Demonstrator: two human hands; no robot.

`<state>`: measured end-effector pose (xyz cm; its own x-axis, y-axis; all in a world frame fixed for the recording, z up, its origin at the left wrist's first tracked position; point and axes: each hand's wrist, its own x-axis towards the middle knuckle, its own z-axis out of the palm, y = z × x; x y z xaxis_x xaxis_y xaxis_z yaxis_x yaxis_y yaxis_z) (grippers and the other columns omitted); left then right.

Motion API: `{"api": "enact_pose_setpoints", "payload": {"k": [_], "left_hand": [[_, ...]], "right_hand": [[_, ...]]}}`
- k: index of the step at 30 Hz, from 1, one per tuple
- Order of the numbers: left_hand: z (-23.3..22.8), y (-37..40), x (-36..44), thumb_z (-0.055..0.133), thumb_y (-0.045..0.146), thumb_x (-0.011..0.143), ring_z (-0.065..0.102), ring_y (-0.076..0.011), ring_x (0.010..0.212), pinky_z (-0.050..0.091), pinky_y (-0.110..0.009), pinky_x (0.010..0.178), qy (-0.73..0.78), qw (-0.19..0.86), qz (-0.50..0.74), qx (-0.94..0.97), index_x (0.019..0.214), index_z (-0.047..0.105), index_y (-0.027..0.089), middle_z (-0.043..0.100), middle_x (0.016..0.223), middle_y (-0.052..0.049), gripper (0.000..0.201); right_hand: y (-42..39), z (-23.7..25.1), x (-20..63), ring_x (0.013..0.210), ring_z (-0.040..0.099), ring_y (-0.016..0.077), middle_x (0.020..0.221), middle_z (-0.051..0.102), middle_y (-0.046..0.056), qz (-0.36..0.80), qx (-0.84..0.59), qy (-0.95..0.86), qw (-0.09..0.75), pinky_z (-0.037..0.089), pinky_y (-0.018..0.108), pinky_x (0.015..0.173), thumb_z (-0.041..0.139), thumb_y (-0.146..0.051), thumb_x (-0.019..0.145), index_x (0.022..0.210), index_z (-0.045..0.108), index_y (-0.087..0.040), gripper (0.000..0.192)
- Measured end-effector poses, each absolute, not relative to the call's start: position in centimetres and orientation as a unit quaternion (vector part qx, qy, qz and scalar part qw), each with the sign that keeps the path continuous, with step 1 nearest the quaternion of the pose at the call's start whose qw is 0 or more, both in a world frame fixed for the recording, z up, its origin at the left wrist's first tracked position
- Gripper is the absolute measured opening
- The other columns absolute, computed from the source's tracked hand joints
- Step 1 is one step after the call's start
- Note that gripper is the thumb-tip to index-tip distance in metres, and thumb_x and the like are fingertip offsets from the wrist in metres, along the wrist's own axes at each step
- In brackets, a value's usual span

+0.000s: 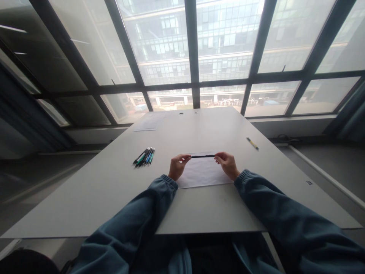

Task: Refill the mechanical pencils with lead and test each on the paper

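Left hand: the left hand (178, 166) pinches one end of a dark pen (203, 156), fingers closed on it.
Right hand: the right hand (227, 163) grips the other end likewise.
Pen: held level, just above a white sheet (202, 176) on the surface (114, 190).
Nearby: a bundle of pens (144, 156) to the left; a yellow pen (252, 143) well apart to the right.

- A pale grey counter (114, 198) stands against the window.
- A white sheet of paper (202, 176) lies at its middle.
- A bunch of pens (144, 156) lies left of the sheet.
- A yellow pen (252, 143) lies right of the sheet.
- A second sheet (146, 125) lies beyond, near the far edge.
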<state>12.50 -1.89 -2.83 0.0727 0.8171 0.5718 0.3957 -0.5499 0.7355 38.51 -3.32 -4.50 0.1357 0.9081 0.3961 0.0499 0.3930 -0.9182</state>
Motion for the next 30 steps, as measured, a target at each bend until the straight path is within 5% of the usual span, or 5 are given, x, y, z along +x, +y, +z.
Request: {"api": "enact_pose_setpoints", "payload": {"k": [30], "left_hand": [[-3.03,-1.96,12.43,0.067,0.042,0.086,0.071,-0.0207,0.081,0.056,-0.032,0.072,0.446,0.201,0.514,0.705,0.088,0.077,0.020,0.077,0.088,-0.006,0.024]], "right_hand": [[-3.19,-4.63,38.71,0.057,0.062,0.0167,0.069,0.070,0.006,0.310,-0.437,-0.587,0.607,0.051,0.030,0.055,0.069,-0.052,0.080,0.079,0.068,-0.017,0.036]]}}
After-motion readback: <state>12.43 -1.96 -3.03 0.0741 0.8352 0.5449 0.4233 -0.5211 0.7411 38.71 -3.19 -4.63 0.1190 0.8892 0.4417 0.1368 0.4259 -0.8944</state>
